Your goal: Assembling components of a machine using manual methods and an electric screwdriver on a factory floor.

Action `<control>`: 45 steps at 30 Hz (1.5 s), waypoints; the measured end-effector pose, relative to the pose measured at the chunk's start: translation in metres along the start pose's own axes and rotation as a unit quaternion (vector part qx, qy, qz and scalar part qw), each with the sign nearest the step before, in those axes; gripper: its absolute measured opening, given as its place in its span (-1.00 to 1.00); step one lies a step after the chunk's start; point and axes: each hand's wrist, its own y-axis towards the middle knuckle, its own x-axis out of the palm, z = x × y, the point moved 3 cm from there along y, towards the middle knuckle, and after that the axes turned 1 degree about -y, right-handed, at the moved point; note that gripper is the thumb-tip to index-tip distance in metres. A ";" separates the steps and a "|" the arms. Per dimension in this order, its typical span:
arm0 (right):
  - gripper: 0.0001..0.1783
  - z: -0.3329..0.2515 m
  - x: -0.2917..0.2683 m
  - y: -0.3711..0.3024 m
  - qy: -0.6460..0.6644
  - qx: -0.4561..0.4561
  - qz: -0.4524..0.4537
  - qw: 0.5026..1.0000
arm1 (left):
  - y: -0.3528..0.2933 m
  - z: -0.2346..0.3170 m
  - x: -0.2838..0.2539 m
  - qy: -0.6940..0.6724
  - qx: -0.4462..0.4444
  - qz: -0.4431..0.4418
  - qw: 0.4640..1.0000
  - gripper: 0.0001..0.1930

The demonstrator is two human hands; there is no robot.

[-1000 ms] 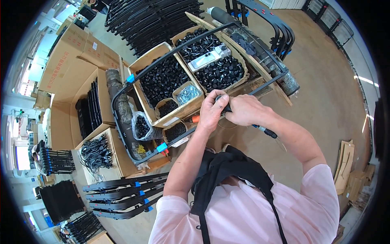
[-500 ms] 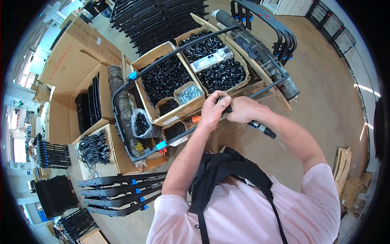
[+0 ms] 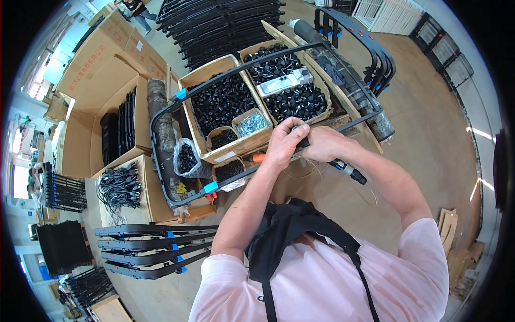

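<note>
My right hand [image 3: 326, 144] is wrapped around a dark, slim power screwdriver [image 3: 348, 170], whose rear end sticks out below the fist with a thin cord trailing from it. Fingers curled, my left hand [image 3: 287, 140] meets it at the near side of a black tubular frame [image 3: 241, 176]. A small black piece shows between the two hands; whether it is the tool's front end or a separate part, I cannot tell. The frame, with blue clips [image 3: 210, 187] on it, lies across open boxes. Black knobs fill the left box [image 3: 185, 115]; bolts with black heads fill the right box [image 3: 328, 99].
Silver screws [image 3: 251, 124] sit in a small inner box. A plastic bag [image 3: 201, 170] of black parts is beside it. An orange-handled tool [image 3: 258, 158] lies near my left wrist. Curved black bars [image 3: 145, 252] are stacked at left, below bundled cables [image 3: 119, 188]. A person [image 3: 137, 12] is far off.
The whole view has shifted slightly, with the boxes and frame sitting a little to the right. My hands keep nearly the same place and grip. The distant person shows more fully.
</note>
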 end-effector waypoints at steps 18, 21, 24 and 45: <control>-0.24 -0.108 0.027 0.108 -0.070 -0.245 0.115 0.960 | -0.042 0.037 -0.190 0.118 -0.080 0.242 0.960 -0.44; -0.17 -0.150 0.047 0.150 -0.136 -0.290 0.120 0.940 | -0.054 0.034 -0.237 0.117 -0.111 0.210 0.964 -0.34; -0.14 -0.192 0.069 0.200 -0.165 -0.313 0.137 0.925 | -0.047 0.037 -0.295 0.040 -0.110 0.303 0.946 -0.42; -0.17 -0.274 0.073 0.392 -0.087 -0.319 0.122 0.936 | 0.029 0.068 -0.469 0.382 -0.106 0.447 0.802 -0.35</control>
